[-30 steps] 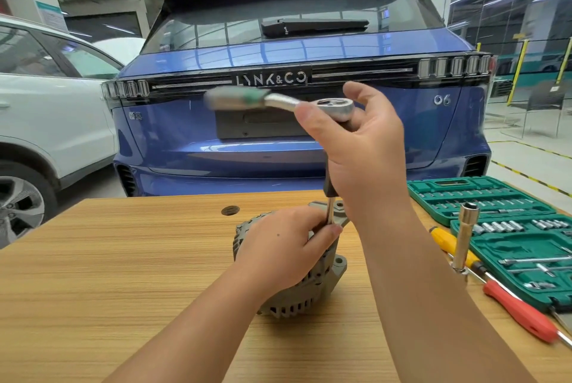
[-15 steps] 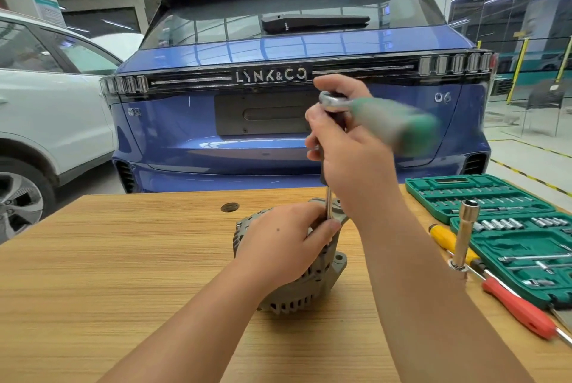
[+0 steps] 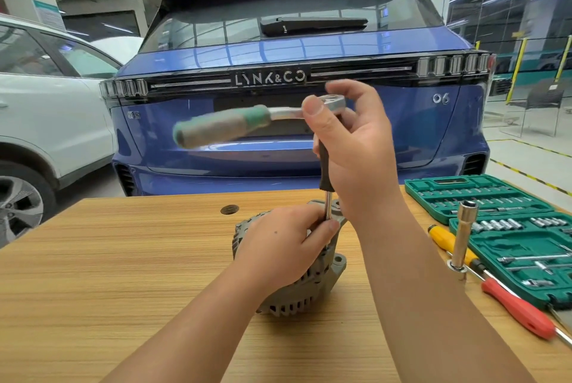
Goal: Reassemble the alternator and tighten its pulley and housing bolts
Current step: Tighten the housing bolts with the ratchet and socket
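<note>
Swung back leftward, the ratchet (image 3: pixel 247 122) handle blurs. Mid-table (image 3: pixel 93 259), the alternator (image 3: pixel 297 289) sits under the left hand (image 3: pixel 284 246), which pinches the extension bar (image 3: pixel 327 206). The right hand (image 3: pixel 359 150) grips the ratchet head. A socket case (image 3: pixel 495 197) lies far right.

The ratchet handle (image 3: pixel 221 126) is swinging back round to the left, having pointed right half a second ago (its green grip is blurred). The right hand (image 3: pixel 356 147) is turning with it, thumb now at the ratchet head.
</note>
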Action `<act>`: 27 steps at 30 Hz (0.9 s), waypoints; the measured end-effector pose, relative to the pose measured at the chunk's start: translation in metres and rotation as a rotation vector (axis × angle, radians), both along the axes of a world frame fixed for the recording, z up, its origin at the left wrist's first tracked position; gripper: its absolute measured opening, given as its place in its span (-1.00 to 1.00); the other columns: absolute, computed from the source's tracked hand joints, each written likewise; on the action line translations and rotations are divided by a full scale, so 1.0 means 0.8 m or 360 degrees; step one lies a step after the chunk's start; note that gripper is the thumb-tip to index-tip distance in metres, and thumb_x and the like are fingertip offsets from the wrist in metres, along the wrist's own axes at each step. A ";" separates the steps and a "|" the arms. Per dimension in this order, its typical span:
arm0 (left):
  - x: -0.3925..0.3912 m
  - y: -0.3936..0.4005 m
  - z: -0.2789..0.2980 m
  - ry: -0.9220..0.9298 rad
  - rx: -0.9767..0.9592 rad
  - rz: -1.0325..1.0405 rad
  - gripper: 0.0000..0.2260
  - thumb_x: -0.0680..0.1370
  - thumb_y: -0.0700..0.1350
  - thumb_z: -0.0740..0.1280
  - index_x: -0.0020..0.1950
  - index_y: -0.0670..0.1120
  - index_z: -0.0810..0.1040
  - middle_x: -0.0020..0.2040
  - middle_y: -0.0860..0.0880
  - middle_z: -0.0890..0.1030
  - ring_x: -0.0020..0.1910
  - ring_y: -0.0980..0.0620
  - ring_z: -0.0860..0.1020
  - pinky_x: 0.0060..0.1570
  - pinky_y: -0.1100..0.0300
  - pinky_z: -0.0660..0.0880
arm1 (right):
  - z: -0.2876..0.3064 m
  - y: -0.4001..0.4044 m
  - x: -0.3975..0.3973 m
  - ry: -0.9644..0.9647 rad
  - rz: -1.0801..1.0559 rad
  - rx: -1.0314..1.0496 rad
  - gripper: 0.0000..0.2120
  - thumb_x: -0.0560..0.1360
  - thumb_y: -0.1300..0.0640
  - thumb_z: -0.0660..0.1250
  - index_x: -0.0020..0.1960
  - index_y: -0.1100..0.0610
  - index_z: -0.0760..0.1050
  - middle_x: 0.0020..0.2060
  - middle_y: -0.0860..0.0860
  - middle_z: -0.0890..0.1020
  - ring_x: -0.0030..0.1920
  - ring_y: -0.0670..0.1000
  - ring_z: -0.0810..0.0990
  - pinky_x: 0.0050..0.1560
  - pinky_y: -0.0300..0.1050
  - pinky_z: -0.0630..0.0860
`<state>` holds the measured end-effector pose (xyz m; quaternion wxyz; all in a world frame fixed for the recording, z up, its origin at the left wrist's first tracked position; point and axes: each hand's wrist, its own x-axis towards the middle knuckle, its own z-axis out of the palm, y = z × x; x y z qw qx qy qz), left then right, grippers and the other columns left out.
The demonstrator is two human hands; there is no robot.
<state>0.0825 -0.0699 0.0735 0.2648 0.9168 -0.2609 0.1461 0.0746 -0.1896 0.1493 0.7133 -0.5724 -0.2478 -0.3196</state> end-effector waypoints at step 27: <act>0.003 0.000 -0.003 0.0011 -0.0001 0.0044 -0.72 0.66 0.23 0.19 -0.08 0.12 0.56 -0.27 0.15 0.60 -0.23 0.17 0.54 -0.31 0.17 0.40 | -0.001 -0.010 0.001 -0.0049 0.0450 -0.0129 -0.70 0.50 0.15 0.13 0.09 0.01 0.58 -0.19 0.01 0.53 -0.28 0.04 0.46 -0.23 -0.10 0.45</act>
